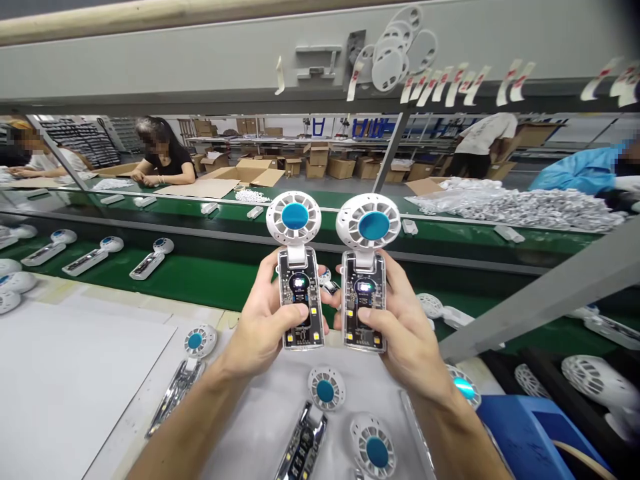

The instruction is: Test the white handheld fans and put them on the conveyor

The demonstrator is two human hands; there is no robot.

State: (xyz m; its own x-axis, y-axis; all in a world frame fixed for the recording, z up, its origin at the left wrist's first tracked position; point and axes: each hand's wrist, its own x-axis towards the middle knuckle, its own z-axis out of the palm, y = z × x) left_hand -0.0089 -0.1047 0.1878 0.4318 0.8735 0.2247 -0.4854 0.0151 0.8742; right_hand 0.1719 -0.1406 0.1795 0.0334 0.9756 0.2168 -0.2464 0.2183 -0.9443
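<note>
My left hand (265,320) is wrapped round a handheld fan (313,333) with a round white head, a blue centre and a clear casing over a black circuit board. A matching handheld fan (350,333) is gripped in my right hand (400,313). Both are held upright side by side, apart from each other, above the bench. Each thumb presses on the front of its fan, and a small display glows above each thumb. Below my hands, more fans lie on the bench: one fan (325,390) in the middle, another (375,447) beside it, and one (200,341) by my left forearm.
Beyond the bench a green conveyor belt (215,267) carries several fans. White sheets (75,373) cover the bench at left. A blue bin (540,427) stands at right, under a slanted metal post (550,293). Co-workers sit across the belt near a heap of white parts (540,207).
</note>
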